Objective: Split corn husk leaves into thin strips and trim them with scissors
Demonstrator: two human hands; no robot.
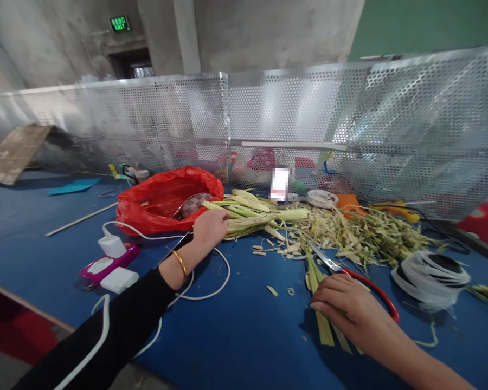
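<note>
My left hand [210, 228] reaches forward and closes on the near ends of a bundle of pale green leaf stalks [252, 210] lying on the blue table [236, 330]. A gold bangle sits on that wrist. My right hand [352, 312] rests palm down, fingers curled over a few flat green leaf strips [323, 327] near the table's front. Red-handled scissors [352, 273] lie right beside it, blades pointing away, handle loop by my fingers.
A red plastic bag [162, 197] sits behind my left hand. White charger, cable [211, 292] and pink device [108, 265] lie left. Leaf trimmings [370, 233] pile at the right, with a white strap coil [431, 273]. A perforated metal fence [309, 124] bounds the back.
</note>
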